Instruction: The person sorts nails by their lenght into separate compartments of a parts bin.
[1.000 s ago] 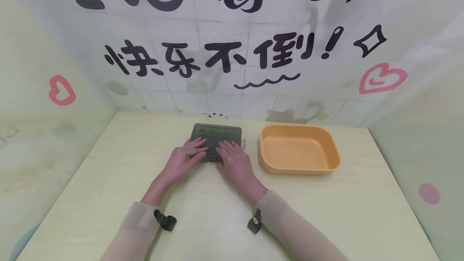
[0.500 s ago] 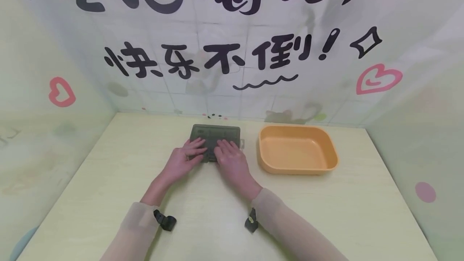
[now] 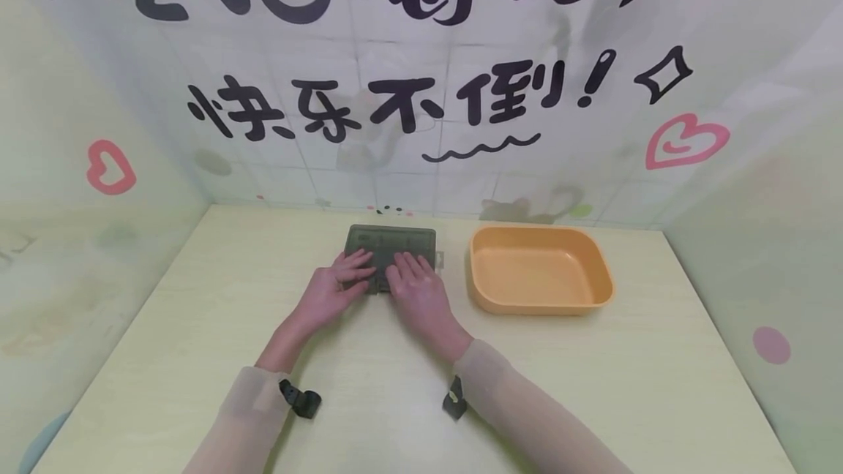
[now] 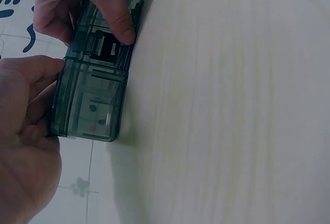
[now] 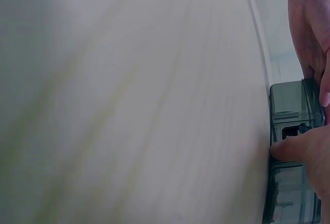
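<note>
A dark translucent plastic storage case (image 3: 394,237) with inner dividers lies flat near the back wall. My left hand (image 3: 334,292) rests on its left part, fingers spread over the lid and thumb along the front edge. My right hand (image 3: 421,297) grips the front middle. In the left wrist view the right thumb (image 4: 119,22) presses beside a black latch (image 4: 105,47) on the front face, while the other right fingers bend over the lid. The lid lies down on the case (image 5: 291,97). The palms hide part of the lid.
An orange rectangular tub (image 3: 540,276) stands to the right of the case on the pale wood-look table (image 3: 388,393). A clear tab (image 3: 440,260) juts from the case's right side. Printed walls (image 3: 421,181) enclose the table at the back and both sides.
My right hand has shifted slightly left along the case's front edge, covering more of the latch area. My left hand, the case and the tub stay nearly where they were.
</note>
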{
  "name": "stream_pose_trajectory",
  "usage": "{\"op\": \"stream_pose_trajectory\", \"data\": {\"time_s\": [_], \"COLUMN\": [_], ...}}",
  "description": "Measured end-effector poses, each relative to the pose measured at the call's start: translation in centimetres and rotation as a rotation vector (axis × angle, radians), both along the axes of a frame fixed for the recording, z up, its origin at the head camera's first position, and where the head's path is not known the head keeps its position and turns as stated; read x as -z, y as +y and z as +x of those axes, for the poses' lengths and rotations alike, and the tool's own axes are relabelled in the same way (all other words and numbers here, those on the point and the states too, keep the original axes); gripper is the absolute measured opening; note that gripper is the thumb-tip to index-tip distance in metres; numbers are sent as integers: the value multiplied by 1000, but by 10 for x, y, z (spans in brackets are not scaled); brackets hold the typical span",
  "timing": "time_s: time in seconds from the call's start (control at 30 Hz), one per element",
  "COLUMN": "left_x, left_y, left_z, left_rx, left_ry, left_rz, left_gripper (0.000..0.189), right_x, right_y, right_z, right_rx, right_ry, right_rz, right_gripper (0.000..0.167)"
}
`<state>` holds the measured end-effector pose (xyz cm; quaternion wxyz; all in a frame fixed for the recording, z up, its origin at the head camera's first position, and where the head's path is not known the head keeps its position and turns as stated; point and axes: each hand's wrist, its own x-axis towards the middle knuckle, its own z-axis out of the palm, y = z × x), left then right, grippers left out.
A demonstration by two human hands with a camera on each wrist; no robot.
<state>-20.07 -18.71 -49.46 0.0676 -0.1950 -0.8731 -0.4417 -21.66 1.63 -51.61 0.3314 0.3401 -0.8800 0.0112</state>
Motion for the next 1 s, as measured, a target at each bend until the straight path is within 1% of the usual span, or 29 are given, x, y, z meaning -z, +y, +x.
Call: {"op": "stream_pose_trajectory", "data": {"time_s": [0.17, 0.37, 0.63, 0.8, 1.0], "left_x": [1, 0, -2, -2, -2], "left_y": [1, 2, 0, 1, 1], "left_z": [0, 1, -2, -1, 0], "left_rx": [2, -4, -6, -9, -15], "left_ry": [-12, -9, -1, -6, -26], "left_rz": [-3, -22, -24, -18, -23], "left_gripper": [29, 29, 29, 28, 29], "right_x": [1, -1, -2, -1, -4], "right_y": [1, 0, -2, -3, -7], "right_z": [0, 1, -1, 0, 2], "right_rx": [4, 13, 16, 26, 53], "right_ry": [0, 38, 77, 67, 71], "right_rz": [16, 63, 91, 95, 157], "right_gripper": [8, 10, 17, 13, 8]}}
